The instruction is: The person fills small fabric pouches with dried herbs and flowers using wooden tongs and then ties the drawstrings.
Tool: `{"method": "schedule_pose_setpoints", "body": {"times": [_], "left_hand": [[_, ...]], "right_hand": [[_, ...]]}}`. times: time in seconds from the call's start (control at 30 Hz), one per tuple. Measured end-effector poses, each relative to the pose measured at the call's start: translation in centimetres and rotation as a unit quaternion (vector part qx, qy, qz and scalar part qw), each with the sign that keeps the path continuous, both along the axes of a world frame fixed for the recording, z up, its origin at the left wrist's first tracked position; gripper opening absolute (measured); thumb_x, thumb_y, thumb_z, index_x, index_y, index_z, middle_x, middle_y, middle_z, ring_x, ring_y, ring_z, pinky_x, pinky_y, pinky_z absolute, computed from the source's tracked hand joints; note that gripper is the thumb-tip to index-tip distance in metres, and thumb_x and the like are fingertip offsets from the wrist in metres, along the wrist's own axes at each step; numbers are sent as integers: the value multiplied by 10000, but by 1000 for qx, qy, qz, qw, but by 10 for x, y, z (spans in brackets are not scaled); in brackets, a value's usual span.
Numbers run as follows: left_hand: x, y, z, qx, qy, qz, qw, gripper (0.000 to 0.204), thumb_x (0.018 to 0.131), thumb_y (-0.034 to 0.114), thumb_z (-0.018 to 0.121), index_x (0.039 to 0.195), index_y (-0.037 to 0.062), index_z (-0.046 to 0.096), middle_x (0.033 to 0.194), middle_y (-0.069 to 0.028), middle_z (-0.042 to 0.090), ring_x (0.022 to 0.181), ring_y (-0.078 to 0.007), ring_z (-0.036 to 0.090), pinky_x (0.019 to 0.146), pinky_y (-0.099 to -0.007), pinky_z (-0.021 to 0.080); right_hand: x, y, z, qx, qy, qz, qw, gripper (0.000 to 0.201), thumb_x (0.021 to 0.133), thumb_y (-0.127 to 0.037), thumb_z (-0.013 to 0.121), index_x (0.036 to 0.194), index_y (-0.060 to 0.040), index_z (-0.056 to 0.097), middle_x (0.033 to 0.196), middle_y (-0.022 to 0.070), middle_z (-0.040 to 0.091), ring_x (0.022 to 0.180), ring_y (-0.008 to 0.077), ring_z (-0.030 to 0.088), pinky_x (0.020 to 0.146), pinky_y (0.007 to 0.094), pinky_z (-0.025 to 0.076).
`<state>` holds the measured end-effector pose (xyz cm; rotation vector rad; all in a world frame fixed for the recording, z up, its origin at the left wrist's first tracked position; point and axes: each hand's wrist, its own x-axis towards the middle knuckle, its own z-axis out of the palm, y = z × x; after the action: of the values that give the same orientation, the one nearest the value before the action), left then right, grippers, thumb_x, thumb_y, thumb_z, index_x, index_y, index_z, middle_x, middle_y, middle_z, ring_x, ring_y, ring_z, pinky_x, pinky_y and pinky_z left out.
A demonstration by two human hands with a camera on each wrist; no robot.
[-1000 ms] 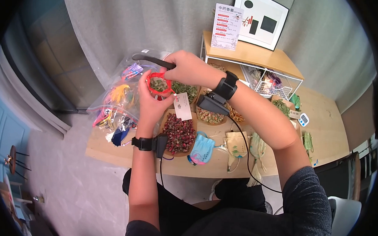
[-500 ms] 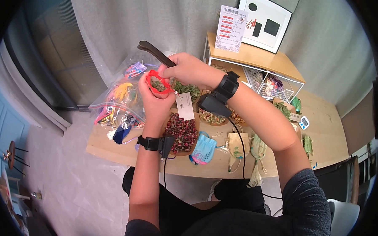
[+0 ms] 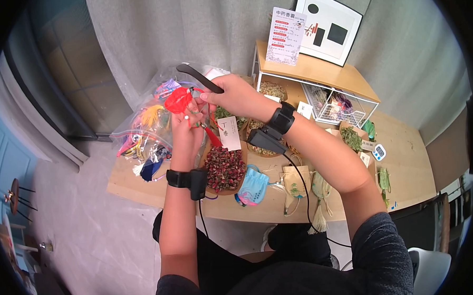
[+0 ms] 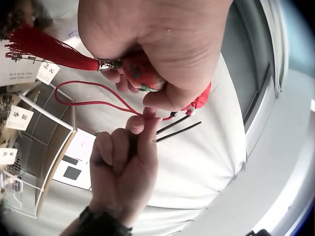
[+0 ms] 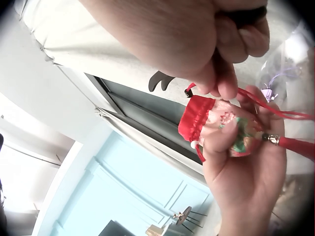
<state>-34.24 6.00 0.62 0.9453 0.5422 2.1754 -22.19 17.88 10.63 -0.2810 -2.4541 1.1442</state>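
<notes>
My left hand (image 3: 185,133) grips a small red drawstring pouch (image 3: 178,100) with a green and pink pattern on its body. The pouch's red gathered mouth (image 5: 196,117) sticks out beyond the thumb in the right wrist view. A red tassel (image 4: 54,50) with a silver cap hangs from its other end. With thumb and forefinger, my right hand (image 3: 238,95) pinches the pouch's red cord (image 4: 93,82) close to a dark bead. Dark tongs (image 3: 200,77) are also held in the right hand, their two arms pointing away past the knuckles.
Below the hands lie dried rosebuds (image 3: 224,168) in a tray, with a label card (image 3: 228,133) at its edge. A plastic bag (image 3: 135,133) of tassels is at left. Blue (image 3: 253,187) and beige pouches (image 3: 296,181) line the front edge. A wooden shelf (image 3: 344,82) stands behind.
The pouch's mouth was open towards the camera with dried leaves inside; now it is tilted away and gathered. The right fingers have moved onto the cord, and the tassel now shows.
</notes>
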Motion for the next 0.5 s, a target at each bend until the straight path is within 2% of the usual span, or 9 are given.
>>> {"method": "schedule_pose_setpoints", "body": {"times": [0.03, 0.13, 0.17, 0.27, 0.33, 0.4, 0.47, 0.5], "left_hand": [[0, 0, -1, 2, -14, 2, 1000, 439, 857, -15, 630, 1281, 45, 533, 1170, -90, 635, 1128, -228, 643, 1019, -397, 527], [4, -2, -1, -2, -43, -6, 999, 403, 871, 18, 643, 1259, 51, 542, 1169, -75, 636, 1129, -221, 644, 1017, -402, 528], [7, -4, 4, -10, -42, -15, 999, 398, 872, 25, 648, 1255, 55, 543, 1170, -69, 636, 1130, -220, 644, 1016, -404, 529], [-3, 0, -3, -18, -47, -36, 998, 403, 869, 14, 652, 1254, 76, 548, 1165, -53, 634, 1097, -200, 643, 954, -393, 544], [-6, 2, -13, -37, -57, -32, 997, 415, 864, -2, 648, 1257, 91, 553, 1152, -43, 630, 1040, -174, 633, 869, -361, 541], [19, -13, 19, -74, -70, -12, 995, 430, 858, -17, 642, 1263, 103, 558, 1132, -35, 623, 959, -143, 615, 761, -310, 522], [5, -14, 11, -111, -11, -34, 993, 473, 852, -67, 623, 1294, 81, 540, 1183, -50, 629, 985, -148, 633, 758, -300, 530], [-4, -15, 6, -130, 18, -46, 990, 495, 849, -92, 613, 1309, 70, 531, 1209, -57, 632, 998, -151, 641, 757, -295, 534]], "right_hand": [[-1, 2, -3, 15, -6, -12, 1000, 227, 978, -198, 698, 912, 18, 715, 760, 73, 722, 682, 127, 663, 645, 332, 517], [4, -15, -3, -133, -26, 36, 990, 155, 993, -115, 686, 983, 38, 707, 866, 79, 748, 775, 114, 717, 709, 285, 557], [1, -16, -7, -158, -22, 40, 986, 133, 974, -84, 692, 963, 48, 704, 857, 101, 751, 784, 167, 758, 717, 284, 580], [-1, -16, -11, -125, -50, 18, 991, 142, 941, -93, 720, 924, 48, 706, 832, 103, 751, 782, 176, 767, 703, 292, 573], [-1, -18, -15, -50, -35, -20, 998, 200, 885, -141, 764, 858, 46, 698, 802, 144, 739, 693, 202, 749, 642, 329, 559], [0, -20, -15, 8, -34, -60, 998, 239, 847, -181, 791, 814, 37, 697, 779, 167, 727, 649, 221, 733, 616, 357, 546], [2, -21, -10, 49, -44, -101, 993, 255, 825, -212, 800, 791, 21, 703, 762, 174, 714, 649, 234, 718, 626, 376, 534], [2, -18, -11, 63, -35, -87, 994, 257, 822, -222, 805, 811, 15, 704, 756, 161, 706, 659, 219, 704, 631, 372, 527]]}}
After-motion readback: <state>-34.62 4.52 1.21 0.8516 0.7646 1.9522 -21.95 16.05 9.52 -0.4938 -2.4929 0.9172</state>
